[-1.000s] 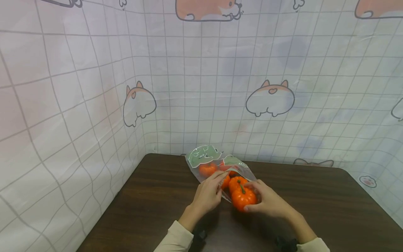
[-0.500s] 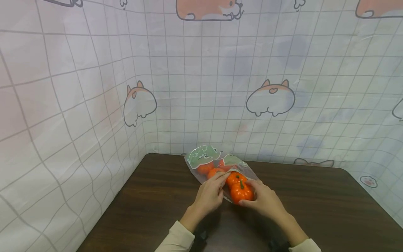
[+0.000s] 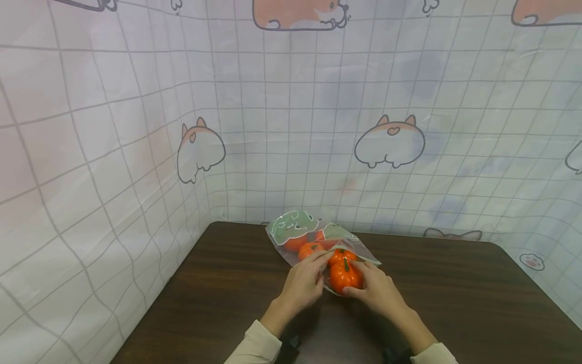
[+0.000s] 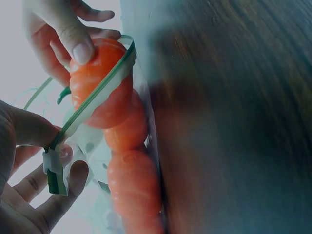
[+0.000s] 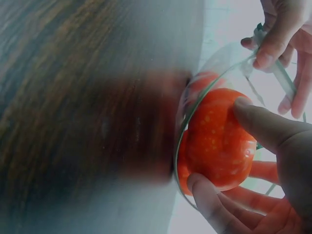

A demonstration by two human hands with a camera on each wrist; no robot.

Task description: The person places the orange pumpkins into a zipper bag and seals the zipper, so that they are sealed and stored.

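A clear zip bag [image 3: 291, 228] with green animal prints lies on the table, its mouth toward me. Several glossy orange-red pumpkins with green stems are inside. With my left hand [image 3: 301, 281] I pinch the left side of the bag's mouth, near the white slider [image 4: 52, 162] on its green zip strip. My right hand [image 3: 383, 289] grips the nearest pumpkin [image 3: 344, 278], thumb and fingers on opposite sides. That pumpkin sits partly inside the mouth, the zip strip crossing it in the left wrist view. Behind it in the bag another pumpkin [image 3: 341, 256] shows.
The dark wooden table [image 3: 227, 283] extends to both sides of the bag. Behind and to the left hangs a white gridded curtain [image 3: 291, 126] with cartoon dogs, close to the table's back edge.
My right hand has moved left and slightly forward, carrying the pumpkin from in front of the bag into its mouth. Pumpkins inside have shifted deeper. The left hand stays at the mouth.
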